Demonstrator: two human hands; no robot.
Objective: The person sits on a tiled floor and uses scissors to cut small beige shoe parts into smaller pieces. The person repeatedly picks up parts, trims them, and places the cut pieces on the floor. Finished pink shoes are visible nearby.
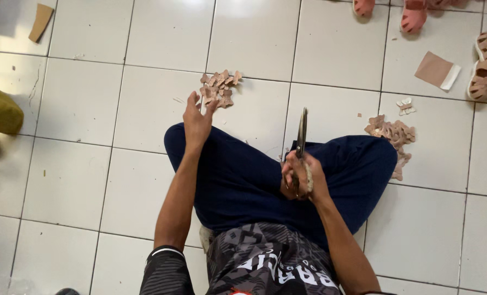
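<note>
Head-camera view is showing the left hand (pixel 197 121) stretching forward with fingers spread and loose, holding nothing, its fingertips hovering just short of a small heap of tan butterfly-shaped cutouts (pixel 219 88) on the white tiled floor (pixel 79 164). Further right, the right hand (pixel 302 177) is gripping a pair of scissors (pixel 301 134), blades pointing up and away. Beyond it, another pile of cutouts (pixel 392 134) is lying beside the knee.
</note>
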